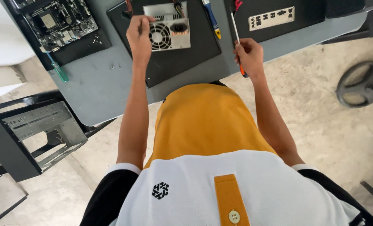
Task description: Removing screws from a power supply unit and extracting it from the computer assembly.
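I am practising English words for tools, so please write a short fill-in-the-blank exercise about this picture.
1. The left hand holds the metal power supply by the side with its round ____.
2. The right hand holds a screwdriver with an ____ handle.
3. The green-handled screwdriver lies below the ____ board.
4. The person's shirt has a white chest and a ____ lower part.

Missing words: fan; orange; circuit; yellow

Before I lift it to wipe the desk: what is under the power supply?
The power supply rests on a black panel, which lies on the grey table. The left hand grips its edge. The panel beneath it is hidden.
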